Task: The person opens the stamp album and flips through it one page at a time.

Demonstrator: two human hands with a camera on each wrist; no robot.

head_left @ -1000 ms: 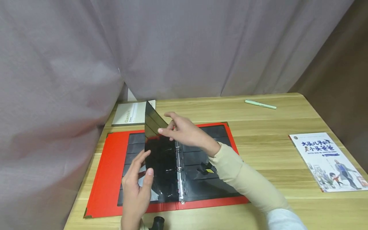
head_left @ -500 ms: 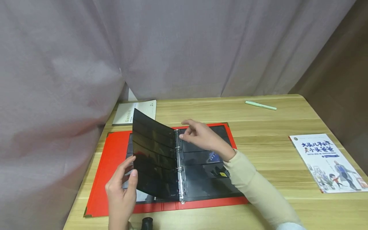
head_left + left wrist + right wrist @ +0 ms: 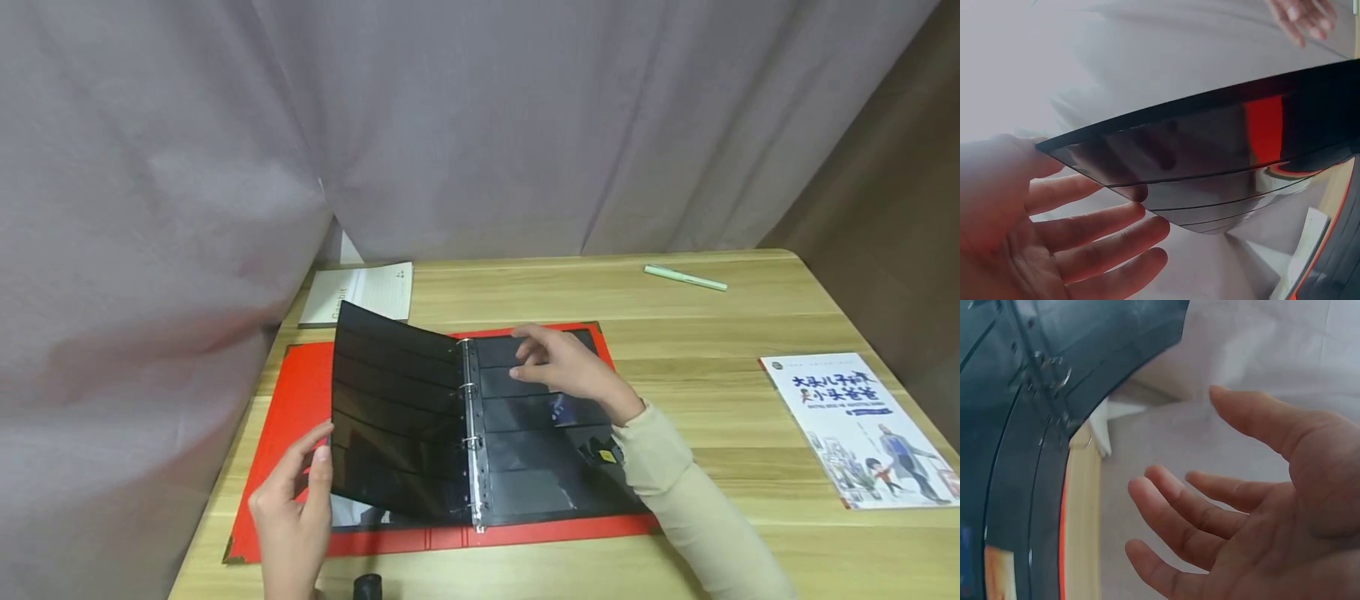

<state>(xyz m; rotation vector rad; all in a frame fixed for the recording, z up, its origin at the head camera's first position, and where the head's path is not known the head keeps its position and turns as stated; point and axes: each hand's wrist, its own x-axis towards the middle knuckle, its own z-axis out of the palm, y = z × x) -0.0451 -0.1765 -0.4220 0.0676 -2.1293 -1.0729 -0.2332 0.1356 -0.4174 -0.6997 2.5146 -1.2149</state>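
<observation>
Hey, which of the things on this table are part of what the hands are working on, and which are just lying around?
In use:
red binder
black pocket page, left hand pinching its edge
right hand over the right-side pages

Lying about:
green pen
illustrated book
white booklet

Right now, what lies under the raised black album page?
Under the raised black page show the red binder cover and a strip of a lower page near the left hand. That page's pockets are covered.
</observation>
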